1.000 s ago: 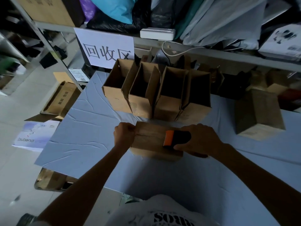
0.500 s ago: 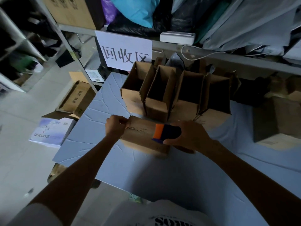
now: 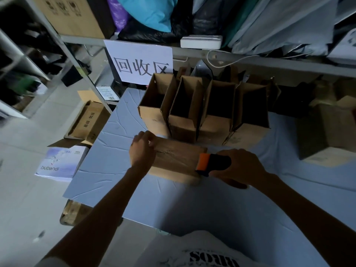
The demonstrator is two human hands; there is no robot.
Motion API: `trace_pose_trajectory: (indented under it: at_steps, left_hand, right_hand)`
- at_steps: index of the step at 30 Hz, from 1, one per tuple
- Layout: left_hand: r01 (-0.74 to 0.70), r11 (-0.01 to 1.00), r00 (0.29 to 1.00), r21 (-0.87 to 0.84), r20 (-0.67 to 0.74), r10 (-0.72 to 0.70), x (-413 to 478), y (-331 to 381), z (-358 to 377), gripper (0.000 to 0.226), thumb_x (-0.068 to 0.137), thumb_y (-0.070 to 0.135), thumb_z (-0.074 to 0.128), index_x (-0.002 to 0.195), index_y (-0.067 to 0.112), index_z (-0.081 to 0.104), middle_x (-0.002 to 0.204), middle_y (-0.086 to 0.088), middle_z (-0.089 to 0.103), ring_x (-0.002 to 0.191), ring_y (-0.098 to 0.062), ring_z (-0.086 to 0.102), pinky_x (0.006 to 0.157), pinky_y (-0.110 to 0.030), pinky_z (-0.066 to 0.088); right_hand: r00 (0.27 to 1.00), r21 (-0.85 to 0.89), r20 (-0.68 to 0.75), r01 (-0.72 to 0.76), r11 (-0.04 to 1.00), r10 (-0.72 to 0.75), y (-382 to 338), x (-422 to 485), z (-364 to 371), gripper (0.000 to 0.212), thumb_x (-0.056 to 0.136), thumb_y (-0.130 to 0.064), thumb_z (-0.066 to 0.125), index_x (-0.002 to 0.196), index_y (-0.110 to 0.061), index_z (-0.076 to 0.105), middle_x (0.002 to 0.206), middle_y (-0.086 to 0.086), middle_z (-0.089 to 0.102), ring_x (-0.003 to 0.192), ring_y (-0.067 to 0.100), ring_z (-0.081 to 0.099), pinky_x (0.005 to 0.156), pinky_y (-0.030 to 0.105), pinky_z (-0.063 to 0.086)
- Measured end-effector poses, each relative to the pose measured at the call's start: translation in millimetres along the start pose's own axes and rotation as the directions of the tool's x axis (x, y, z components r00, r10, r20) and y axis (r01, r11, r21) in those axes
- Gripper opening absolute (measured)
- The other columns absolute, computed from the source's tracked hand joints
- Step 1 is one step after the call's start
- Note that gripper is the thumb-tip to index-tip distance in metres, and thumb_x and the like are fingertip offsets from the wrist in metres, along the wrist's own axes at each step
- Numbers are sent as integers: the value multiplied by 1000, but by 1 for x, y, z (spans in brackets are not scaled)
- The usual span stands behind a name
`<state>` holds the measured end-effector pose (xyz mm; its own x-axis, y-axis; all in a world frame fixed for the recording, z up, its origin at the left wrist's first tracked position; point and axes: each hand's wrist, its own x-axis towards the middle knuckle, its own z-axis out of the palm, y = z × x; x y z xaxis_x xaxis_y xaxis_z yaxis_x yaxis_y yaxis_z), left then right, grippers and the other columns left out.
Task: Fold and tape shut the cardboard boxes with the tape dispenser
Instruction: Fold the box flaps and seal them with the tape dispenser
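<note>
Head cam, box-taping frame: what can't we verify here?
Head view only.
1. Whether the closed box seam is taped: too dim, blurred.
2. Tape dispenser roll and blade: hidden under right hand.
3. Open boxes insides: in shadow.
4. Box at right: dark, cut off by frame edge.

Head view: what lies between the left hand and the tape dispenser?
The cardboard box, its closed top, spans from left hand to tape dispenser in the head view.

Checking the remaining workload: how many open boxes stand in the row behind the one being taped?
4, standing side by side on the table: the leftmost box, second box, third box and rightmost box. The dark area to their right may hide more.
</note>
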<state>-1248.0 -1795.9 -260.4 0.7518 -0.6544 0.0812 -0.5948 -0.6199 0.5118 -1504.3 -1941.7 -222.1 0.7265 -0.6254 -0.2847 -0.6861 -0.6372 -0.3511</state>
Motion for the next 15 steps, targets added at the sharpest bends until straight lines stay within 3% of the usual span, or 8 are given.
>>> trace_pose_trajectory:
  at_steps: [2, 7, 11, 15]
  left_hand:
    - [-98, 995, 992, 8, 84, 97, -7, 4, 9, 28, 88, -1, 49, 103, 16, 64, 99, -7, 62, 92, -26, 56, 75, -34, 48]
    - [-68, 983, 987, -173, 132, 91, -14, -8, 14, 27, 90, -1, 46, 100, 17, 64, 99, -4, 60, 91, -19, 50, 74, -28, 41]
    - [-62, 963, 984, -261, 146, 103, -15, -7, 10, 30, 85, -8, 48, 91, 17, 64, 100, 3, 59, 95, -18, 52, 79, -32, 45]
    - [-44, 955, 986, -294, 139, 88, -15, -7, 10, 31, 87, -8, 47, 91, 18, 64, 99, 7, 58, 95, -18, 52, 80, -32, 44]
  right_hand:
    - [1000, -5, -25, 12, 1000, -13, -1, 0, -3, 73, 61, -74, 68, 121, -33, 59, 109, -5, 68, 95, 14, 63, 78, 25, 45]
    - [999, -37, -25, 33, 999, -34, -1, -2, -17, 71, 62, -74, 67, 120, -34, 59, 107, -7, 68, 95, 14, 62, 75, 23, 41]
    - [989, -23, -123, 80, 997, -83, -4, -2, -36, 74, 61, -74, 66, 120, -29, 60, 101, -6, 68, 88, 12, 61, 70, 22, 37]
    - [999, -24, -39, 27, 999, -28, -5, 0, -33, 79, 58, -74, 68, 123, -31, 57, 108, -7, 65, 95, 12, 60, 74, 23, 40]
